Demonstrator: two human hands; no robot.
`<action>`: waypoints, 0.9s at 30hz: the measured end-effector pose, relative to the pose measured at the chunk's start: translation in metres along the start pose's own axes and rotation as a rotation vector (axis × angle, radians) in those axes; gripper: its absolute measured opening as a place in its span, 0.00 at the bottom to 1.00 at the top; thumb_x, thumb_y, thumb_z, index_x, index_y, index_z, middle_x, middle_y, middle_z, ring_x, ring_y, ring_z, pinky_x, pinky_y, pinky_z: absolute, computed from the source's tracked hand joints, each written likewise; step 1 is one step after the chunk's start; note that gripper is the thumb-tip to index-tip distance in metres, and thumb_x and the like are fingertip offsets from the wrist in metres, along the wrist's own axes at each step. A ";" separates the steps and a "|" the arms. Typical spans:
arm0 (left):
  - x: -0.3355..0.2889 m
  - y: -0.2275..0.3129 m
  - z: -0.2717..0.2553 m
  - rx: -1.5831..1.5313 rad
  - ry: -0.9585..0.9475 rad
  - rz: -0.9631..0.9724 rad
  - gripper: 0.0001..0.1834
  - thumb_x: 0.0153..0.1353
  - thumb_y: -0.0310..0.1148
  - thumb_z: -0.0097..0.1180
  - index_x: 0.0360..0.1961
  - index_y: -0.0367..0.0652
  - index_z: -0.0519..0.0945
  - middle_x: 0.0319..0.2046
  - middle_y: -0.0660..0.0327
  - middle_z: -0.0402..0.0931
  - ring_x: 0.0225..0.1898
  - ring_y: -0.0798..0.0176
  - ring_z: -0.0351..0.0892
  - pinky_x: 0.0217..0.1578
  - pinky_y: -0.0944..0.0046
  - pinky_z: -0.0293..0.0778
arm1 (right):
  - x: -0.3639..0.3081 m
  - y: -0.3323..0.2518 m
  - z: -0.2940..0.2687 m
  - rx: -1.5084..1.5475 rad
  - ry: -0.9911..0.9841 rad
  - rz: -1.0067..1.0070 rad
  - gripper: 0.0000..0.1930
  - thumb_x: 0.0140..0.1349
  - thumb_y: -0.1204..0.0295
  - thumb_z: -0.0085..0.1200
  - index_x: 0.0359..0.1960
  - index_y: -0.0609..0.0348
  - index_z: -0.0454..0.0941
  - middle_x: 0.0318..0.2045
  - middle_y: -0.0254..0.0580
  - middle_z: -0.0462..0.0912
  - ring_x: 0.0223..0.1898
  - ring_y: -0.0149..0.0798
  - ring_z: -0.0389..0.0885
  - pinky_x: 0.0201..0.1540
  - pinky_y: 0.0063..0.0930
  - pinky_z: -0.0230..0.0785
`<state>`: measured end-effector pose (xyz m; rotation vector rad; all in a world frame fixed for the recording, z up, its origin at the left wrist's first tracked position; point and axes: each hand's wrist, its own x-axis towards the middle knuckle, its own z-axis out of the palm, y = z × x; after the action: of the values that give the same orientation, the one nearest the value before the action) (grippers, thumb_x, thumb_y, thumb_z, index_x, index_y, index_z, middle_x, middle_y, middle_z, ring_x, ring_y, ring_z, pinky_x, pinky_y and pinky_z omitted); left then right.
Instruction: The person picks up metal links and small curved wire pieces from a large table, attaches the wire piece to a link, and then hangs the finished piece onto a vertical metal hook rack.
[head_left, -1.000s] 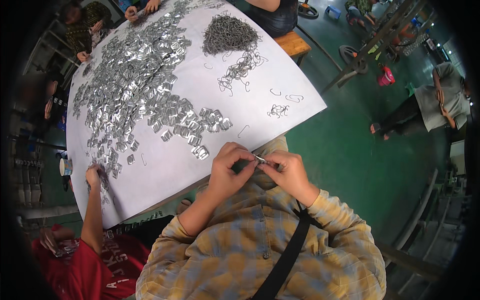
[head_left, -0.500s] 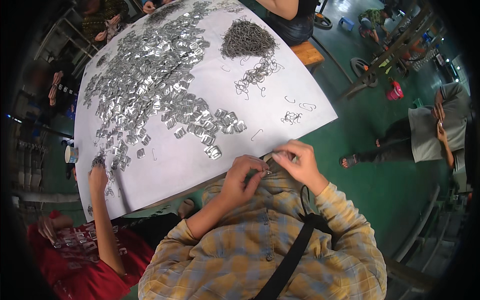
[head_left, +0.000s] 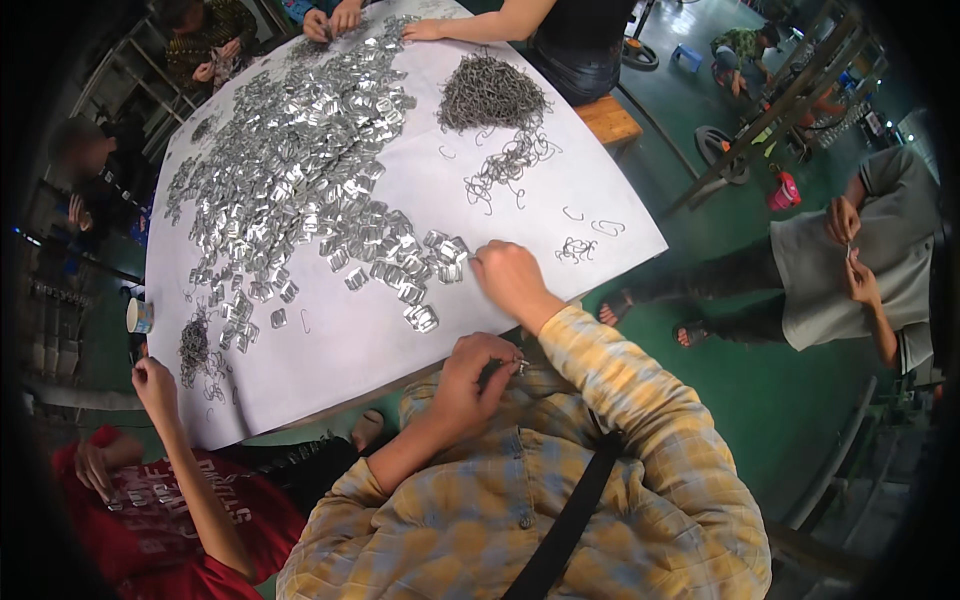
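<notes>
My left hand (head_left: 470,385) is in front of my shirt, just off the table's near edge. Its thumb and fingertips pinch a small shiny metal piece (head_left: 522,367), too small for me to tell its kind. My right hand (head_left: 512,282) is over the table, its fingers curled together at the right end of a spread of flat, silvery slotted metal buckles (head_left: 385,255). Whatever its fingertips may hold is hidden. One loose buckle (head_left: 422,318) lies at the near end of that spread.
Bent wire hooks are heaped (head_left: 492,95) at the far right of the white table (head_left: 340,345), with a few loose hooks (head_left: 577,248) nearer. A dark hook pile (head_left: 194,345) sits at the left edge by a co-worker's hand (head_left: 155,385). Another person (head_left: 850,270) stands to the right.
My right hand has moved from beside my left hand forward and left to the buckles. My left hand keeps its pinch. The co-worker's hand at left has drawn back from the hook pile.
</notes>
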<state>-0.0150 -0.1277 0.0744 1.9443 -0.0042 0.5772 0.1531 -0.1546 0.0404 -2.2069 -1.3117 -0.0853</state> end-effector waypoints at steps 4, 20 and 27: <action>0.000 -0.005 0.005 -0.035 0.059 -0.129 0.08 0.50 0.19 0.56 0.31 0.40 0.73 0.31 0.57 0.76 0.35 0.56 0.75 0.39 0.62 0.69 | -0.014 0.003 -0.053 1.003 -0.228 0.539 0.06 0.54 0.74 0.58 0.26 0.66 0.77 0.25 0.43 0.81 0.26 0.34 0.80 0.30 0.26 0.72; 0.009 -0.013 0.025 0.035 0.149 -0.164 0.03 0.53 0.20 0.55 0.29 0.34 0.74 0.26 0.61 0.77 0.31 0.72 0.73 0.35 0.71 0.70 | -0.091 -0.014 -0.081 1.188 -0.005 0.448 0.03 0.53 0.81 0.58 0.30 0.66 0.78 0.25 0.36 0.81 0.25 0.22 0.76 0.28 0.16 0.70; 0.012 -0.008 0.020 0.246 0.093 -0.047 0.06 0.49 0.19 0.58 0.30 0.37 0.76 0.28 0.57 0.78 0.31 0.64 0.77 0.35 0.69 0.71 | -0.102 -0.019 -0.081 0.891 0.172 0.306 0.04 0.51 0.79 0.59 0.29 0.65 0.80 0.23 0.35 0.80 0.24 0.23 0.74 0.28 0.19 0.67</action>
<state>0.0050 -0.1380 0.0656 2.1472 0.1783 0.6613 0.1026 -0.2687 0.0824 -1.5449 -0.6897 0.3521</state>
